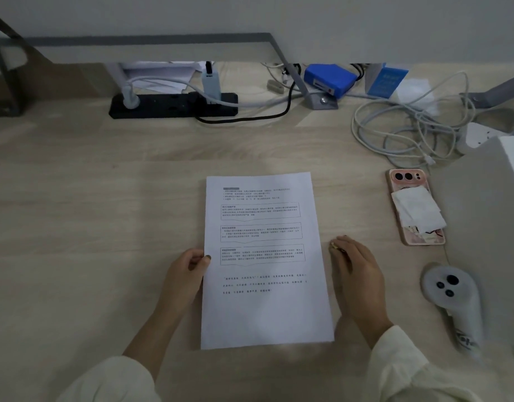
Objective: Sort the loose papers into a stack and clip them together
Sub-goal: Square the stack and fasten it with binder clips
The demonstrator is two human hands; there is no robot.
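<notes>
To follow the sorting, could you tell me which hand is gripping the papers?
The left hand pinches the papers at their left edge; the right hand only lies beside them.

Layout noted: papers lie at the middle of the surface. The left hand pinches their left edge; the right hand rests on the surface just right of them. Farther right I see a phone with a folded tissue on it, and a controller nearer me than the phone. Behind the papers, along the wall, a power strip sits left and a coil of cables right.
</notes>
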